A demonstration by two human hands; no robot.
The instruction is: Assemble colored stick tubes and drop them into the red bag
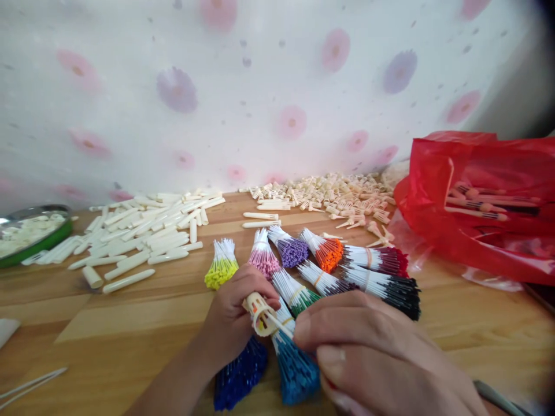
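Note:
My left hand (229,312) is closed around a cream slotted pen part (259,311), its open ring end tilted toward me. Bits of orange and yellow show inside it. Between thumb and fingers, my right hand (381,352) pinches a thin white refill (281,326) whose far end reaches into that ring. Under and beyond my hands lie banded bundles of white refills with coloured ends: dark blue (240,375), light blue (297,370), green (299,292), yellow (221,266), pink (263,257), purple (289,247), orange (323,251), dark red (377,260) and black (385,289).
Cream pen barrels (147,225) are heaped at the left, beside a green-rimmed bowl (60,234) of small white pieces. Slotted pen parts (329,193) are piled against the flowered wall covering (260,86). A red plastic bag (433,231) with pens stands right. Tweezers (34,384) lie front left.

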